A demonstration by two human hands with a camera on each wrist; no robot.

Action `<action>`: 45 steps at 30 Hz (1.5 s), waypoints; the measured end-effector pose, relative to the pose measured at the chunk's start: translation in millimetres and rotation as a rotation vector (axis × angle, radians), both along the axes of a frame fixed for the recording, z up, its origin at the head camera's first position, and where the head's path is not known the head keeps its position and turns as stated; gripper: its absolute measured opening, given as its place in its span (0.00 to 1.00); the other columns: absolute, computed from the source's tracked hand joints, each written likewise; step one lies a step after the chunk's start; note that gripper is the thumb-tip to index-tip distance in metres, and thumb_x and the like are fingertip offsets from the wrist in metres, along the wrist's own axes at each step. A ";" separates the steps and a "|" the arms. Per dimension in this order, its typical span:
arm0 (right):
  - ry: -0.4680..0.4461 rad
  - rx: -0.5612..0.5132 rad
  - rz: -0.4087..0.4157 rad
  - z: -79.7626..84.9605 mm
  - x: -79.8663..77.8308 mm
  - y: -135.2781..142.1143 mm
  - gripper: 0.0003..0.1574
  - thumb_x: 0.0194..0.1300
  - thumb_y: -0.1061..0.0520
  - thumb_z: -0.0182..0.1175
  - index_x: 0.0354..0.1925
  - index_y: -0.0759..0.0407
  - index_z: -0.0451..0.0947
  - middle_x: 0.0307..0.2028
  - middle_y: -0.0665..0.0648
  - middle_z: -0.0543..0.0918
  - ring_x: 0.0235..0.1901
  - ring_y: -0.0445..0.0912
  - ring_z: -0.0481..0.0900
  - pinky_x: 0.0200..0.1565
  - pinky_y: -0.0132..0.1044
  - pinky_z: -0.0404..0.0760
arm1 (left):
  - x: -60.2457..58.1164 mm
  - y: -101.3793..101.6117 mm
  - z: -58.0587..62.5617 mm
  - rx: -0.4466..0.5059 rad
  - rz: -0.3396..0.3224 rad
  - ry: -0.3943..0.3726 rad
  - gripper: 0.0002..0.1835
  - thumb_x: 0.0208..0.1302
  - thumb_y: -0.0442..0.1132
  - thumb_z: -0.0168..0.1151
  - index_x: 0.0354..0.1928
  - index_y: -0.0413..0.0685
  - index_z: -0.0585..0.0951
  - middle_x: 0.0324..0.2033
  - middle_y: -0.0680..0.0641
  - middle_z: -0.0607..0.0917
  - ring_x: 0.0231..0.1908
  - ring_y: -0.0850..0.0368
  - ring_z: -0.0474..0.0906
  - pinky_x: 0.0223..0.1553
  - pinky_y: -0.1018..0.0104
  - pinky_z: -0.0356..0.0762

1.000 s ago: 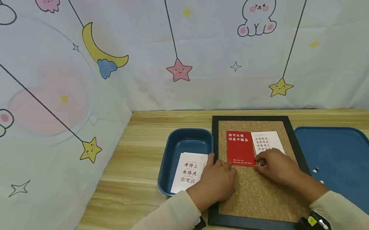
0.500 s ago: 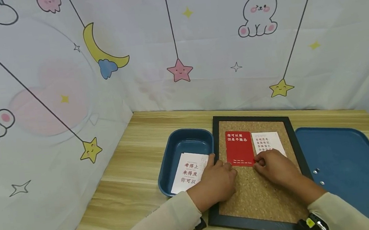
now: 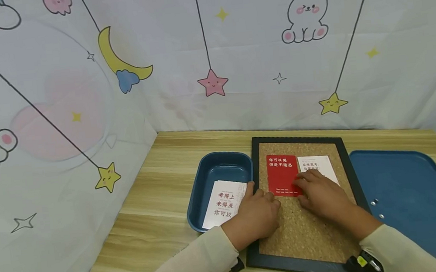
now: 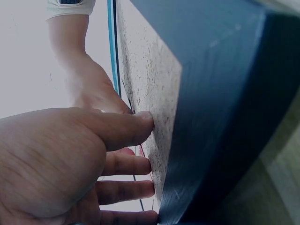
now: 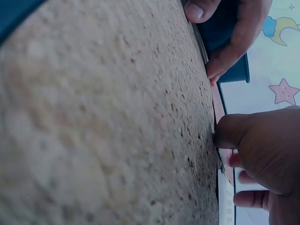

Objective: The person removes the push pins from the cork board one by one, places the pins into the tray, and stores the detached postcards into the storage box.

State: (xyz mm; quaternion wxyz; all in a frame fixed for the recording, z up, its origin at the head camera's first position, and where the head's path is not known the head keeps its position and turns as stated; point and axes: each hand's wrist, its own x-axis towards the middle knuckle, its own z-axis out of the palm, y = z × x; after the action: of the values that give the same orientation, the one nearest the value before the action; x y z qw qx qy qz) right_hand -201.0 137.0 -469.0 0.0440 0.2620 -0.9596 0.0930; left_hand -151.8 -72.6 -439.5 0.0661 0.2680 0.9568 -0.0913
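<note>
On the bare cork in the middle of the table (image 3: 140, 231), the framed board (image 3: 290, 234) lies flat. The red card (image 3: 282, 173) sits on its upper half, squared up just beside a white card (image 3: 315, 161); looks like they're being laid out in a row. Left hand (image 3: 255, 213) bridges the black frame's left rail, fingers near-straight, spread, gripping nothing. Wrist view has its thumb (image 4: 126, 129) and fingertips down on or right by the cork, outer finger at the rail. Inner fingers reach the red card's lower left corner, so my read: it steadies board and card from that side. Right hand (image 3: 322, 194) works the opposite lower corner: fingertips on the red card, thumb at its bottom edge, rest of the hand over the white card's lower part. Its grip is narrow to moderate, fingers extended, thumb apart, so more a press than a pinch. Can't tell if a fastener is under the fingertips; corner's covered. Contact at both bottom corners should keep the card from twisting. Supplies flank the board: more white cards (image 3: 217, 206) in the small blue bin (image 3: 220, 164) on the left, two shiny bits (image 3: 374, 202) on the blue tray (image 3: 416, 187) on the right, presumably so each hand has parts nearby.
</note>
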 end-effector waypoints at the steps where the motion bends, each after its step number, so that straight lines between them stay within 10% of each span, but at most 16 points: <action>1: 0.006 0.007 0.021 -0.1 0.1 -0.3 0.26 0.60 0.56 0.72 0.55 0.62 0.82 0.52 0.61 0.84 0.57 0.58 0.77 0.59 0.57 0.76 | 0.0 0.2 -0.4 0.001 -0.001 0.000 0.26 0.60 0.61 0.71 0.58 0.61 0.84 0.55 0.56 0.83 0.58 0.53 0.75 0.71 0.42 0.49; 32: -0.078 0.157 0.107 15.1 -10.5 -12.0 0.15 0.56 0.61 0.73 0.43 0.56 0.83 0.29 0.50 0.82 0.27 0.44 0.76 0.32 0.44 0.78 | -0.3 -1.4 -1.3 0.011 -0.011 0.018 0.26 0.60 0.61 0.71 0.57 0.61 0.84 0.53 0.55 0.84 0.57 0.53 0.76 0.70 0.42 0.50; 45: -0.066 0.016 0.076 10.3 -13.0 -10.2 0.15 0.62 0.63 0.67 0.49 0.63 0.82 0.48 0.60 0.84 0.46 0.53 0.84 0.47 0.52 0.84 | -1.4 -1.0 -0.6 0.012 -0.008 0.001 0.26 0.60 0.62 0.70 0.57 0.62 0.84 0.53 0.56 0.84 0.57 0.54 0.75 0.70 0.43 0.50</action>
State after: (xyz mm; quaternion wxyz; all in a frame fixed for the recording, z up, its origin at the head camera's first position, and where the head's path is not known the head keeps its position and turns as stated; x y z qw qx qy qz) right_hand -214.0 126.8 -458.7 0.0066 0.2954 -0.9506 0.0956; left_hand -153.2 -73.6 -440.2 0.0639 0.2721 0.9563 -0.0862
